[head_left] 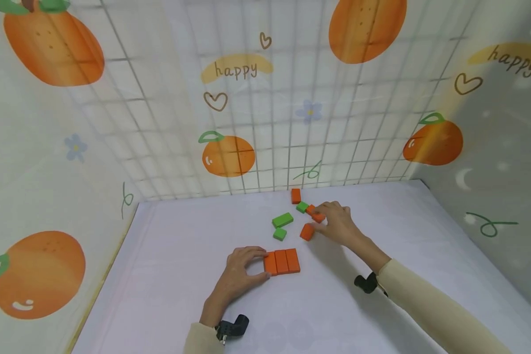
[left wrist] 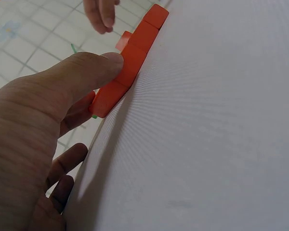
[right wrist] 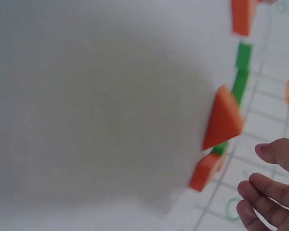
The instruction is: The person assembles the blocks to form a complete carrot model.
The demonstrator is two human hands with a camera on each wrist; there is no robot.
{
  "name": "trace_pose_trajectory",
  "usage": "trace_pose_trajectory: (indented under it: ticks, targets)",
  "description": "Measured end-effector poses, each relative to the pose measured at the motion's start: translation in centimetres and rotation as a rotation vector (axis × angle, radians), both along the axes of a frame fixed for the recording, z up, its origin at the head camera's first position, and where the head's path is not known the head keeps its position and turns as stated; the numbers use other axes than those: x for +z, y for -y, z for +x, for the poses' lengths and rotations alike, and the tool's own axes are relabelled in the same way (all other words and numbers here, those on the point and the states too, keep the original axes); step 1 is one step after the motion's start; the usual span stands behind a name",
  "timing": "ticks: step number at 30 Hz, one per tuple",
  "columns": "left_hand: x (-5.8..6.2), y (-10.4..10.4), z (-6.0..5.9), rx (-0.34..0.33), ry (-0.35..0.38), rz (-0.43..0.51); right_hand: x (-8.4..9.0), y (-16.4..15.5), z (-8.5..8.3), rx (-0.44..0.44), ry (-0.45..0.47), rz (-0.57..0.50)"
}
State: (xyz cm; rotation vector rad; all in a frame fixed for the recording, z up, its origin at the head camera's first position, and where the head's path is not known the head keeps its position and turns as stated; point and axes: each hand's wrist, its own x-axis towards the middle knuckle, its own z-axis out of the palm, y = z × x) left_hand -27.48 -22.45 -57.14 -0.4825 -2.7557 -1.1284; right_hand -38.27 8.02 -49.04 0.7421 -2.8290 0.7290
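1. Nearest: left hand (head_left: 241, 269) is pinching the left end of a row of three orange blocks (head_left: 281, 261), thumb on the near side, fingers on the far; the row is lying flat on the white tabletop (head_left: 159, 295), its blocks touching side by side.
2. Handling, by judgement: light, even pressure is serving best here; squeezing hard is risking a skewed end block.
3. Beyond, to the right: right hand (head_left: 338, 222) is hovering at the loose pieces, thumb and fingers standing apart, holding nothing. The thumb is hanging close to an orange block (head_left: 307, 232). Good practice: taking one piece by opposite faces, nudging no neighbours.
4. Left of that hand, a long green block (head_left: 282, 220) and a small green block (head_left: 280, 234) are lying close together.
5. Farther, another orange block (head_left: 295, 196) is lying near the backdrop.
6. Farthest: printed cloth (head_left: 168, 123) is reading "happy" twice. No brand or label is showing on the blocks.
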Motion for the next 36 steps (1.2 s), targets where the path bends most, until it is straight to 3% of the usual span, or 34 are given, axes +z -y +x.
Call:
trace_pose_trajectory:
  ticks: [5, 10, 18, 26, 36]
  targets:
    - [-0.1, 0.0, 0.0, -0.001, -0.006, 0.013, -0.9, -0.9, -2.4, -0.105, 0.017, 0.082]
    - [-0.2, -0.5, 0.2, -0.013, -0.004, 0.023, -1.9, -1.5, -3.7, -0.174, 0.075, 0.160]
    - [0.4, -0.5, 0.3, -0.022, -0.008, 0.020, -2.4, -1.8, -4.1, -0.155, 0.071, 0.163]
    - [0.5, 0.1, 0.2, -0.004, -0.002, -0.002, -1.0, -1.8, -2.2, -0.073, -0.017, 0.081]
    - [0.3, 0.0, 0.1, -0.010, -0.008, 0.004, 0.4, -0.3, 2.7, 0.115, -0.057, 0.004]
